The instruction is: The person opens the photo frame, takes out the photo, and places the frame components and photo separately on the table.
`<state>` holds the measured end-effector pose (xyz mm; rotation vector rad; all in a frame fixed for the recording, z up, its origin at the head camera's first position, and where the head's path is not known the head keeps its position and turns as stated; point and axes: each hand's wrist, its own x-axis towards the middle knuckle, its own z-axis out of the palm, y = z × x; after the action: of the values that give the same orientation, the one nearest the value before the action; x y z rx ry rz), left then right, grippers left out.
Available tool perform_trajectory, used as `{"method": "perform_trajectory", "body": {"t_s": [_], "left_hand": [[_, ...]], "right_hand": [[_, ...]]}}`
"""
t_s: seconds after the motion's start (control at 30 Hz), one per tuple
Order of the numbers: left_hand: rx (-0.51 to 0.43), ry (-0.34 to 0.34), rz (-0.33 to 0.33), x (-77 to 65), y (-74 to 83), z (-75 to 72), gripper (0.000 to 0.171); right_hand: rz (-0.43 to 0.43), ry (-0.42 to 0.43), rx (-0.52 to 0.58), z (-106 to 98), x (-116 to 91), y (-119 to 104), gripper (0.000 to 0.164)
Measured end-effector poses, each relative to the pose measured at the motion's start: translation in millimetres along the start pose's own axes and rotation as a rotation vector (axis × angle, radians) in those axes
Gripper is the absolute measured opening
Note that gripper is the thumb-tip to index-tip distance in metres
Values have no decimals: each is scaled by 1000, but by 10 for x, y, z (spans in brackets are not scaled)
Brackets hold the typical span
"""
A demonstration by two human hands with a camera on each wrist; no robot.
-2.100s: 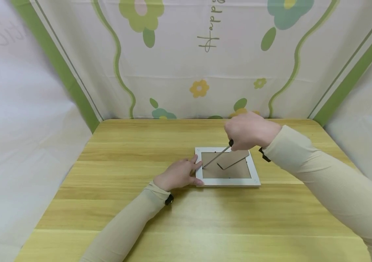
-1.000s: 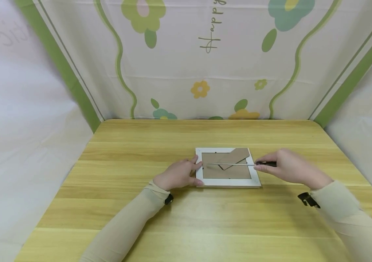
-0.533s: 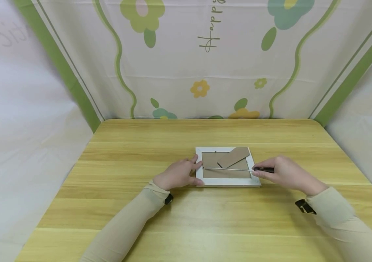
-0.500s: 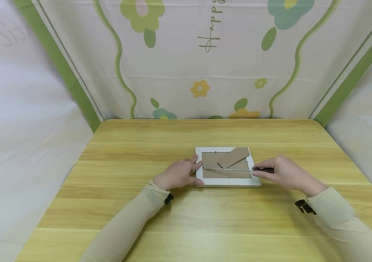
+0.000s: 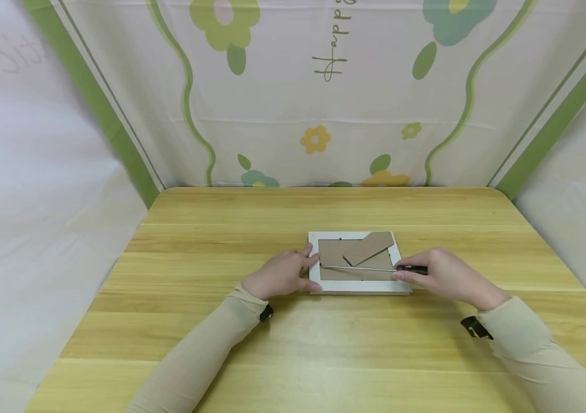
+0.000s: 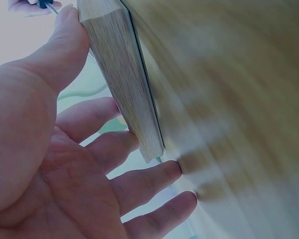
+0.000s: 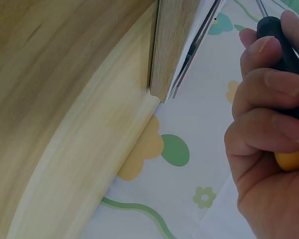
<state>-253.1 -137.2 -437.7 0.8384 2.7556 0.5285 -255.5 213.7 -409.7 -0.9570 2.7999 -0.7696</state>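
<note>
A white picture frame (image 5: 354, 287) lies back side up on the table, its brown backing board (image 5: 331, 252) showing. Attached to the board is a brown easel leg (image 5: 370, 248), slanting toward the far right corner. My left hand (image 5: 280, 274) rests at the frame's left edge, thumb and fairly straight fingers touching it; in the left wrist view two fingertips (image 6: 172, 169) reach the tabletop. A dark-handled screwdriver (image 7: 281, 47) with an orange-yellow handle end is gripped in my right hand (image 5: 455, 279). Its shaft lies low across the board, the tip at a small dark tab (image 5: 321, 265) on the left inner edge.
The wooden table (image 5: 220, 229) extends around the frame on all sides. Behind it hangs a white cloth (image 5: 272, 86) printed with flowers, and pale cloth walls (image 5: 55, 201) stand left and right. More small dark tabs sit along the frame's inner edges.
My right hand came down from high above the frame to its right side, laying the screwdriver nearly flat. Lately it shifted slightly left, bringing the tip to the left tab. My left hand stays put.
</note>
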Motion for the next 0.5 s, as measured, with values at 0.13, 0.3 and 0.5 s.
{"method": "perform_trajectory", "body": {"t_s": [0.13, 0.3, 0.5], "left_hand": [[-5, -2, 0, -2, 1, -4, 82], [-7, 2, 1, -4, -3, -5, 82], [-9, 1, -1, -5, -5, 0, 81]], "right_hand": [[-21, 14, -31, -3, 9, -13, 28], [-64, 36, -85, -31, 26, -66, 20], [-117, 28, -174, -113, 67, -192, 25]]}}
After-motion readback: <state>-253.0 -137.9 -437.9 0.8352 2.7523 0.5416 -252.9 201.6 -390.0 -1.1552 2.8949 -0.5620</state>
